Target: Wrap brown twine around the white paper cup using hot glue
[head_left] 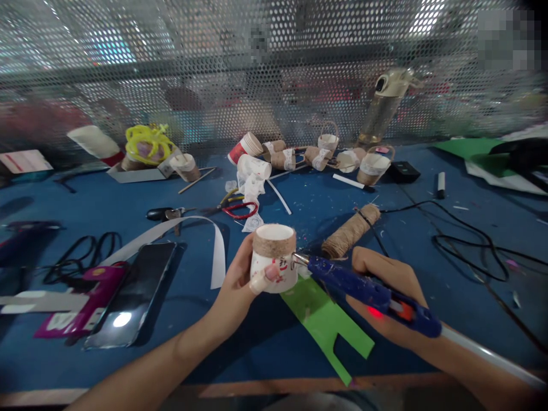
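In the head view my left hand (245,273) is closed around a white paper cup (287,273) with twine wound around its upper part. A covering wraps the thumb tip, which presses on the cup's printed side. My right hand (394,279) grips a blue hot glue gun (351,282), with a glue stick (483,351) sticking out of its back end. The gun's metal nozzle meets the cup's right side just below the twine. A spool of twine (351,231) lies behind the gun, and a green piece of cut material (323,319) lies beneath.
At left are a phone (135,294), a magenta item (88,299) and a white strip (171,225). Red-handled scissors (242,211) lie mid-table. Several cups and small twine-wrapped baskets (373,165) line the back, near a bottle (381,108) and a perforated metal screen (205,74). Black cable (471,220) loops at right.
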Demonstrator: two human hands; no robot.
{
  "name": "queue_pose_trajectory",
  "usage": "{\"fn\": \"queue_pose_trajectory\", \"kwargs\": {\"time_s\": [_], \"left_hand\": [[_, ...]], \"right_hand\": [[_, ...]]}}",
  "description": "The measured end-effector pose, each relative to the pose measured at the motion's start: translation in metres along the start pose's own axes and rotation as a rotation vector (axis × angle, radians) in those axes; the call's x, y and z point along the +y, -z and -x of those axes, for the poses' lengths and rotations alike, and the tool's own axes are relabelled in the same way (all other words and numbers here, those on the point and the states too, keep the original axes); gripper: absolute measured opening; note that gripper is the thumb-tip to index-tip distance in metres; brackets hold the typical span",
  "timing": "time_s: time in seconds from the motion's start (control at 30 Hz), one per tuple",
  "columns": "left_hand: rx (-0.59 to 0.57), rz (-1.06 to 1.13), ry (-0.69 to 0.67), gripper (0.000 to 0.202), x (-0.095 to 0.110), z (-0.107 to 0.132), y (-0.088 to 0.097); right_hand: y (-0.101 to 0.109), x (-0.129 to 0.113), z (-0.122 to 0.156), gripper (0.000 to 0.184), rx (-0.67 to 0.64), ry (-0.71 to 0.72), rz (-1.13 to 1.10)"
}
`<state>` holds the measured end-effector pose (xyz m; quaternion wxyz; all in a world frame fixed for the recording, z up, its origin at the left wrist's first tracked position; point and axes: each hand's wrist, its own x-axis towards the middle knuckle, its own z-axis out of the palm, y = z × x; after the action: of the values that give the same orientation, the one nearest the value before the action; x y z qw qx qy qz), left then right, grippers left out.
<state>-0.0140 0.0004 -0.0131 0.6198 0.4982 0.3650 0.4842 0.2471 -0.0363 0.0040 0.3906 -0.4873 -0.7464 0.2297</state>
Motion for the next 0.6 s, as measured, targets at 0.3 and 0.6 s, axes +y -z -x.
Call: {"fn": "queue_pose_trajectory", "kwargs": {"time_s": [0.3,0.6], "left_hand": [[0.001,0.06,0.068,0.054,0.0055,-0.0006,-0.0053],[-0.007,0.123,0.091,0.063,0.0048,-0.0006,-0.0058]], "right_hand": [[0.0003,0.0006,-0.0011,0.032,0.002,0.017,-0.039],[0.0004,-0.004,-0.0009,0.03,0.009,0.006,-0.041]]}}
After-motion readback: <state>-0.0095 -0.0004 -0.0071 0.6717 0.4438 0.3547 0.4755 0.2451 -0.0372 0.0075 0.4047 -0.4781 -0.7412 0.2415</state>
